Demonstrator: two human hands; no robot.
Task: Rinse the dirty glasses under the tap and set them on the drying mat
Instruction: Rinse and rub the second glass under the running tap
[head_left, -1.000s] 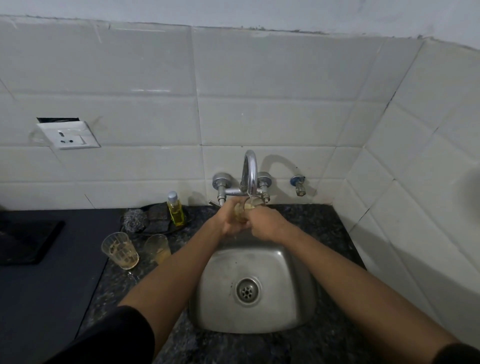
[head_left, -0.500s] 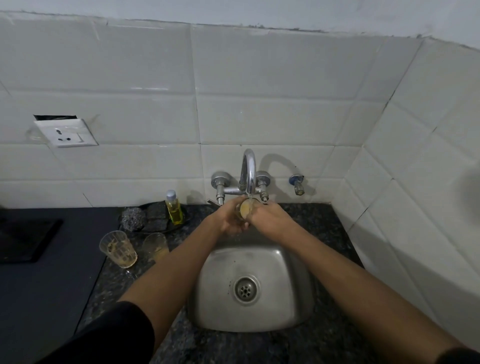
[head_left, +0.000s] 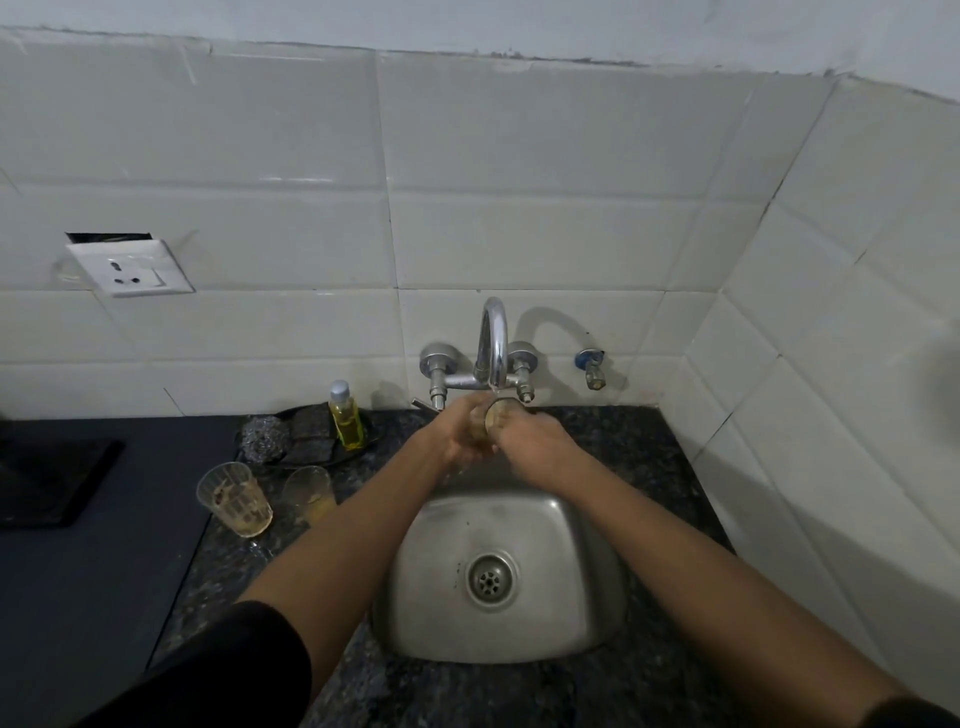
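**Sink station: one glass under the tap, two waiting**

Landmark: the steel sink, set into a dark speckled counter.

- Tap: chrome swan-neck on the tiled wall, directly behind the sink, spout end just above the held glass.
- Held glass: over the back edge of the sink, right under the spout, mouth tilted toward the camera; yellowish inside. Whether water is running cannot be told.
- Left hand: behind the sink's left half, fingers curled around the held glass.
- Right hand: behind the sink's right half, closed against the other side of the same glass; its fingertips are hidden.
- Ribbed glass: on the counter well left of the sink, upright, brown residue inside.
- Second dirty glass: between the ribbed glass and the sink, just beside the former, yellow dregs at the bottom.
- Soap bottle: behind and left of the sink, near the wall, yellow liquid.
- Steel scourer: left of the soap bottle.
- Wall socket: on the tiles, high and far left of the sink.
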